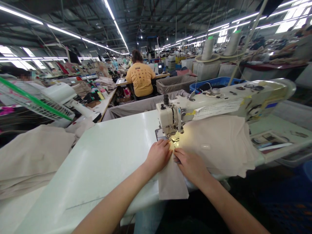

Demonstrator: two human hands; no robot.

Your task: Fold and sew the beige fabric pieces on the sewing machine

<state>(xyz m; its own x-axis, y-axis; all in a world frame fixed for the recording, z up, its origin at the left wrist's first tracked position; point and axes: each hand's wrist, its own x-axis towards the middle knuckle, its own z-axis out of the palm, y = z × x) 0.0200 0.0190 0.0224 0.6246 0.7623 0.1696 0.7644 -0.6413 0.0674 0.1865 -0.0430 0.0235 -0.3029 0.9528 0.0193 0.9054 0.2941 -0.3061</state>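
Observation:
A beige fabric piece (172,185) lies under the needle area of a white sewing machine (168,113), its lower end hanging over the table's front edge. My left hand (159,155) is closed at the fabric's left side, fingers bent and pressed together close to the presser foot (175,139). On the other side, my right hand (188,161) pinches the fabric's right edge between thumb and fingers. The machine's lamp lights the spot between both hands. Right of the needle, a stack of beige fabric pieces (219,146) rests beneath the machine arm.
The pale green tabletop (117,146) stretches left. More beige fabric (31,159) is piled at far left, near a white fan (60,94). Thread cones (208,48) stand behind the machine beside a blue bin (219,81). A person in a yellow shirt (140,78) sits ahead.

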